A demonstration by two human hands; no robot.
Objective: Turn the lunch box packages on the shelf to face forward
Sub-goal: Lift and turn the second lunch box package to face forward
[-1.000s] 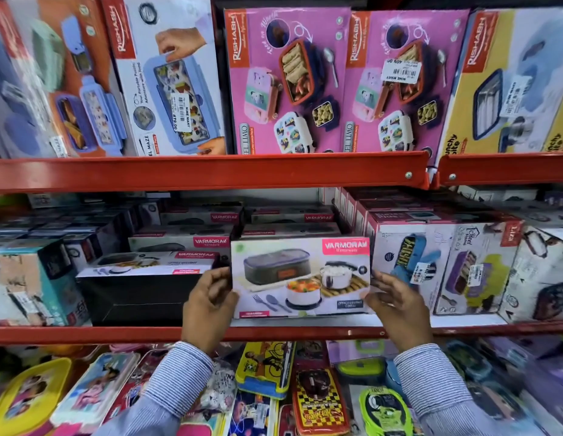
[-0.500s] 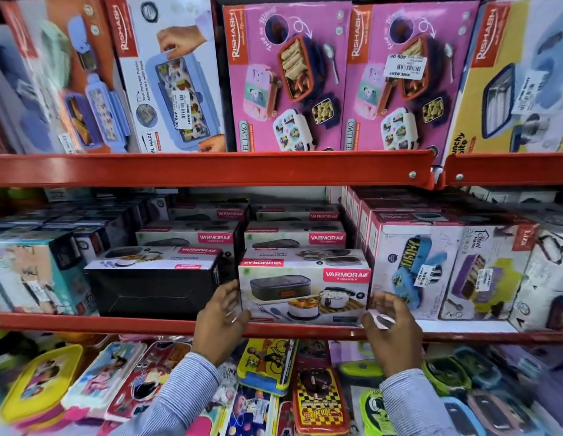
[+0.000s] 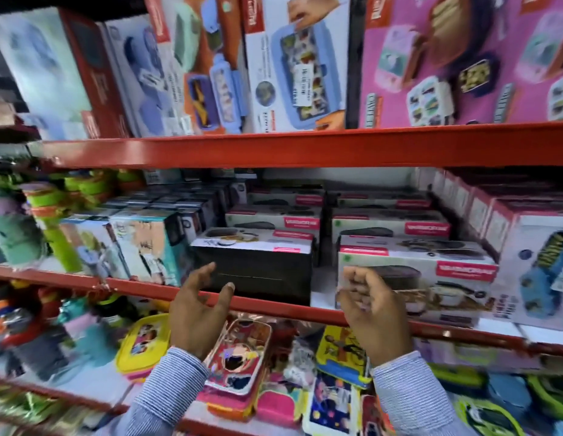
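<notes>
A white lunch box package point(image 3: 431, 278) with a pink brand label stands on the middle red shelf point(image 3: 274, 305), its picture side to the front. Left of it sits a like package point(image 3: 255, 269) showing a plain black side to the front. My left hand point(image 3: 198, 309) hovers open just below and in front of the black-faced package, fingers spread, touching nothing. My right hand point(image 3: 374, 313) is in front of the white package's left end, fingers loosely curled, holding nothing. More of the same packages are stacked behind both.
The top shelf holds large pink, white and orange lunch box cartons point(image 3: 305, 64). Teal boxes point(image 3: 148, 247) and green containers point(image 3: 50, 199) stand left on the middle shelf, white-blue boxes point(image 3: 538, 265) to the right. Flat colourful lunch boxes point(image 3: 239, 357) fill the shelf below.
Both hands let go of the white package, which now sits on the shelf facing front. The hands and the view shifted left, toward the black-faced package.
</notes>
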